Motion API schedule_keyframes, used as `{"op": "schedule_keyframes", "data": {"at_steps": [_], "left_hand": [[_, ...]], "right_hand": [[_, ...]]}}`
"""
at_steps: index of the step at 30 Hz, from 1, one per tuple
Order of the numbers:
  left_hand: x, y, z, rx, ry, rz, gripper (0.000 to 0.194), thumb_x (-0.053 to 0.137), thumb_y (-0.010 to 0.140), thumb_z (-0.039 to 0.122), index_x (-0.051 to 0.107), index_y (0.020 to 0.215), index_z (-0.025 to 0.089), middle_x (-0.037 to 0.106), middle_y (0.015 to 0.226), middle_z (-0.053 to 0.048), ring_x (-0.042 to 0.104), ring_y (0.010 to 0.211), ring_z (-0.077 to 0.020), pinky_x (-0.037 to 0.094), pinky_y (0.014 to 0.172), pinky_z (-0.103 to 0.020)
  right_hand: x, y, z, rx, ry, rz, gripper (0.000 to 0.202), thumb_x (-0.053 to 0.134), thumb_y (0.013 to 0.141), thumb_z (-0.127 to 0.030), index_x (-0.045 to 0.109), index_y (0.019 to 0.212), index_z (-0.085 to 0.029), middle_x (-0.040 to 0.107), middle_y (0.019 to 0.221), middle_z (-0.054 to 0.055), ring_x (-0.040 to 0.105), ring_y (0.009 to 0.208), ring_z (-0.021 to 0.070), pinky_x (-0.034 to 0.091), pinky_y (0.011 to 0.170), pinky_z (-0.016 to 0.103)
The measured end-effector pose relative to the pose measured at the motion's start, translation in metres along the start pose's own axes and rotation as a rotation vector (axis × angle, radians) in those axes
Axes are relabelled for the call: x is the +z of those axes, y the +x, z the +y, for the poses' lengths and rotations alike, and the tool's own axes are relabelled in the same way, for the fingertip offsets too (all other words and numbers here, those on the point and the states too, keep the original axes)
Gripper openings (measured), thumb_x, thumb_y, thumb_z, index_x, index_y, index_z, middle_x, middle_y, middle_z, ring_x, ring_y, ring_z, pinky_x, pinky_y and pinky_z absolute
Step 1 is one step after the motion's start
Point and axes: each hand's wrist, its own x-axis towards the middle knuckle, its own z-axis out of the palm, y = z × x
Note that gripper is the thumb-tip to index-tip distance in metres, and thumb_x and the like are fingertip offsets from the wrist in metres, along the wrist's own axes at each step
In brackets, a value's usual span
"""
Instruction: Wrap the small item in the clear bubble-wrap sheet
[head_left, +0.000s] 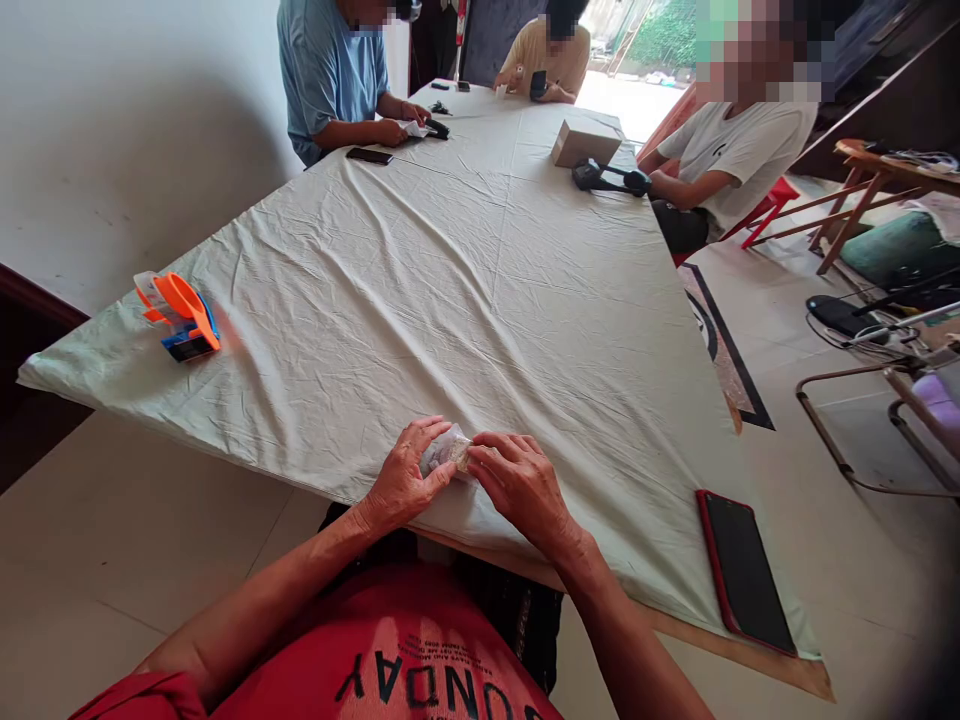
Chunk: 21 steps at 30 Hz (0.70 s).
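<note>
A small clear plastic packet [448, 450] with something pale inside lies on the cloth near the table's front edge. My left hand [409, 478] curls around its left side, thumb and fingers closed on it. From the right, my right hand [525, 488] pinches the packet's edge with thumb and fingertips. What the packet contains is too small to make out, and my fingers partly cover it.
An orange and blue tape dispenser [191, 318] stands on the tablecloth [420, 320] at left. A red-cased phone [746, 570] lies at the right corner. Farther back are a cardboard box [586, 144], a black device [609, 178] and another phone [369, 156]. Three people sit around the table.
</note>
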Motion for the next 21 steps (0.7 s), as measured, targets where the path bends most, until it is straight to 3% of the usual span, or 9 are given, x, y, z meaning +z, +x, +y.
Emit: {"op": "schedule_keyframes", "data": {"at_steps": [6, 14, 17, 21], "left_hand": [[0.006, 0.003, -0.004, -0.050, -0.082, -0.031, 0.041, 0.062, 0.087, 0.018, 0.056, 0.128, 0.020, 0.063, 0.124, -0.010, 0.061, 0.114, -0.0230, 0.053, 0.098, -0.040], [0.002, 0.002, -0.002, -0.069, -0.121, -0.045, 0.043, 0.063, 0.086, 0.018, 0.056, 0.128, 0.021, 0.062, 0.126, -0.011, 0.060, 0.115, -0.0230, 0.054, 0.095, -0.038], [0.001, 0.000, -0.003, -0.045, -0.126, -0.043, 0.043, 0.062, 0.086, 0.019, 0.056, 0.129, 0.020, 0.062, 0.126, -0.011, 0.059, 0.117, -0.0238, 0.053, 0.096, -0.038], [0.004, -0.003, -0.005, -0.049, -0.116, -0.023, 0.044, 0.062, 0.086, 0.020, 0.055, 0.130, 0.021, 0.062, 0.125, -0.011, 0.060, 0.115, -0.0234, 0.053, 0.095, -0.038]], "right_hand": [[-0.001, 0.008, -0.003, -0.098, -0.153, -0.009, 0.023, 0.048, 0.100, -0.015, 0.066, 0.087, -0.022, 0.074, 0.092, 0.004, 0.064, 0.082, 0.0183, 0.040, 0.082, 0.036], [-0.007, 0.002, 0.010, 0.067, 0.099, 0.110, 0.015, 0.053, 0.099, -0.020, 0.066, 0.094, -0.022, 0.075, 0.095, 0.003, 0.066, 0.082, 0.0176, 0.043, 0.079, 0.034], [-0.013, -0.003, 0.008, 0.027, 0.099, 0.031, 0.012, 0.055, 0.098, -0.022, 0.066, 0.101, -0.023, 0.074, 0.103, 0.005, 0.066, 0.088, 0.0193, 0.043, 0.079, 0.035], [-0.013, 0.003, -0.001, -0.032, -0.001, -0.069, 0.012, 0.055, 0.098, -0.022, 0.067, 0.096, -0.023, 0.074, 0.101, 0.004, 0.064, 0.084, 0.0197, 0.040, 0.078, 0.036]]}}
